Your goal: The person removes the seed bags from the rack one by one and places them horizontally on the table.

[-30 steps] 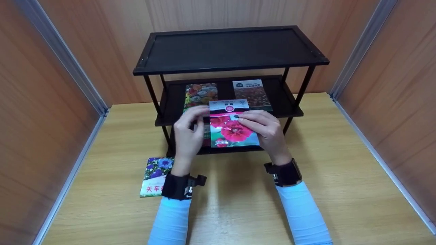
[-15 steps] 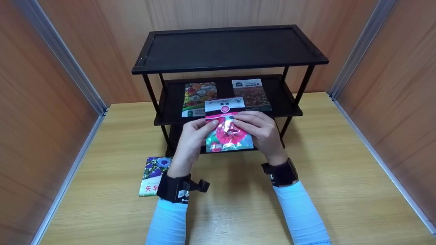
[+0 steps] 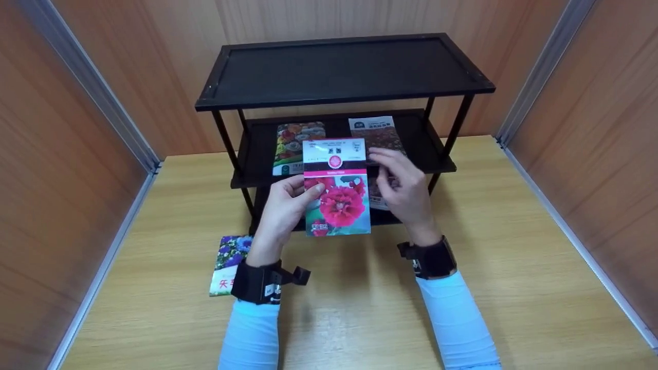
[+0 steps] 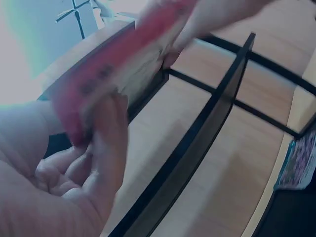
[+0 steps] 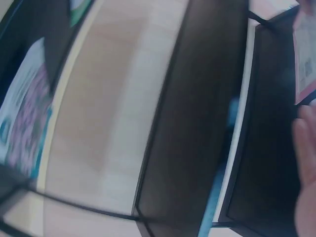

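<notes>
A flower seed packet (image 3: 342, 205) with a pink bloom and a white top faces me in the head view, raised in front of the black rack. My left hand (image 3: 282, 216) pinches its left edge, thumb on the front. At the packet's right edge is my right hand (image 3: 408, 198), fingers loosely bent and gripping nothing; whether a fingertip brushes the edge I cannot tell. In the left wrist view the packet (image 4: 118, 64) is blurred and tilted. The right wrist view catches only a corner of the packet (image 5: 307, 59) above the right fingers (image 5: 307, 143).
The black rack (image 3: 344, 72) has three tiers. A colourful flower packet (image 3: 288, 149) and a brownish-red one (image 3: 380, 137) lie on the middle shelf. Another packet (image 3: 378, 199) shows on the bottom shelf. A blue-flower packet (image 3: 229, 259) lies on the table, partly behind the left wrist.
My left hand has come from beside the packet to pinch its left edge. The right hand has let go and moved slightly right. The packet now stands straighter towards me.
</notes>
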A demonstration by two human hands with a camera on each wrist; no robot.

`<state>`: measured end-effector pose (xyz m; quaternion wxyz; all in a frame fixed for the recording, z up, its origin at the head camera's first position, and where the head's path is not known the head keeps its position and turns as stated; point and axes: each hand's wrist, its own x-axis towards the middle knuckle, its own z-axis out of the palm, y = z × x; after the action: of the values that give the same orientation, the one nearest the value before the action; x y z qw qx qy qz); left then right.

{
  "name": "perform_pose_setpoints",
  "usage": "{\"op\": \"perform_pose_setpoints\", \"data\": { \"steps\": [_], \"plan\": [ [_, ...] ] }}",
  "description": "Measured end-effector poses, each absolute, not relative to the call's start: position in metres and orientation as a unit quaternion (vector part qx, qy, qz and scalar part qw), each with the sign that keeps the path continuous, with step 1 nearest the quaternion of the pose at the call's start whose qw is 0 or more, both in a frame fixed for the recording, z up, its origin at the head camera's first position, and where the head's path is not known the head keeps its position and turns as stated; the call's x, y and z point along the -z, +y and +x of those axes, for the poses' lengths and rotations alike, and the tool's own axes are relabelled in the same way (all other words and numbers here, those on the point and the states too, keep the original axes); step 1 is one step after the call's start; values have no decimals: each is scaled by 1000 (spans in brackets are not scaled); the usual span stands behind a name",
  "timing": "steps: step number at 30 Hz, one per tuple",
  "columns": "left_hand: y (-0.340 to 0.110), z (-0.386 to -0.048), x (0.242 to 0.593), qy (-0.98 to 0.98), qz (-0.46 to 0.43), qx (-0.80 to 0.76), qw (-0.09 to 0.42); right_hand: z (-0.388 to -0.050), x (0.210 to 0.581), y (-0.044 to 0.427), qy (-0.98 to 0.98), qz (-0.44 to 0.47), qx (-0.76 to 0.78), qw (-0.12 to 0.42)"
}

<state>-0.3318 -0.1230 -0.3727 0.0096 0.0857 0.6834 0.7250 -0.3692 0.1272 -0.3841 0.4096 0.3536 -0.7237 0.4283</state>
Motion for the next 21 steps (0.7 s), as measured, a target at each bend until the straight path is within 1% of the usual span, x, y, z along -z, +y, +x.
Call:
{"op": "perform_pose_setpoints", "data": {
  "steps": [2,4,7,10,12,14,21],
  "plan": [
    [-124,-332,373,696,99,-711,2,-366,380,128,-711,324,-516,350],
    [-124,-331,374,704,108,-702,1,-361,376,129,-705,283,-589,274],
    [-123,-332,375,713,121,-691,5,-356,371,128,-709,218,-651,160],
    [-122,-332,375,716,126,-687,13,-354,368,126,-722,174,-664,89],
    [-121,-333,376,718,127,-684,16,-354,367,126,-728,161,-663,67],
    [-121,-333,377,720,127,-682,18,-354,368,125,-729,157,-664,57],
    [-118,-333,379,710,136,-691,24,-355,369,126,-708,142,-690,60]
  ]
}}
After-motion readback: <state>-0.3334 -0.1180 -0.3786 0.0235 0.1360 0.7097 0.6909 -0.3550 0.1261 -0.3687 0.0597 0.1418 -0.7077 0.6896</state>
